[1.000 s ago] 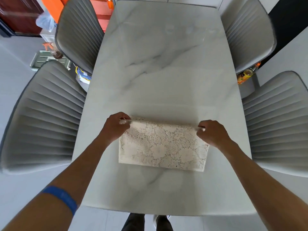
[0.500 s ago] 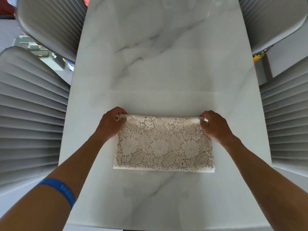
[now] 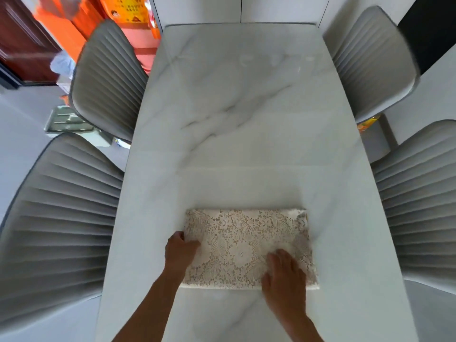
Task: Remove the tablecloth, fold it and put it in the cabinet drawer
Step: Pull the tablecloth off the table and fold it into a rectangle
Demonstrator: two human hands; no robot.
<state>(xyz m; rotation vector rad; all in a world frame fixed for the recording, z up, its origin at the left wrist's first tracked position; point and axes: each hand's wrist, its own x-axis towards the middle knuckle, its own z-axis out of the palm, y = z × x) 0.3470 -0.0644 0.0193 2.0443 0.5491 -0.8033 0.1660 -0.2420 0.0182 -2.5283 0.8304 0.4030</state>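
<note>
The cream lace tablecloth (image 3: 246, 238) lies folded into a flat rectangle on the near part of the white marble table (image 3: 241, 119). My left hand (image 3: 180, 251) rests at the cloth's left edge, fingers curled against it; whether it grips the cloth I cannot tell. My right hand (image 3: 283, 270) lies flat on the cloth's near right part, fingers spread and pressing down. No cabinet drawer is in view.
Four grey ribbed chairs flank the table: near left (image 3: 56, 218), far left (image 3: 108, 80), far right (image 3: 370, 60), near right (image 3: 419, 206). Orange boxes (image 3: 128, 8) and a dark door (image 3: 22, 40) stand at the back left. A grey tray (image 3: 66, 122) sits on the floor.
Both hands have let go of the cloth's far corners and come back toward me. The left now sits at the left edge, the right lies flat on top. The cloth lies flat.
</note>
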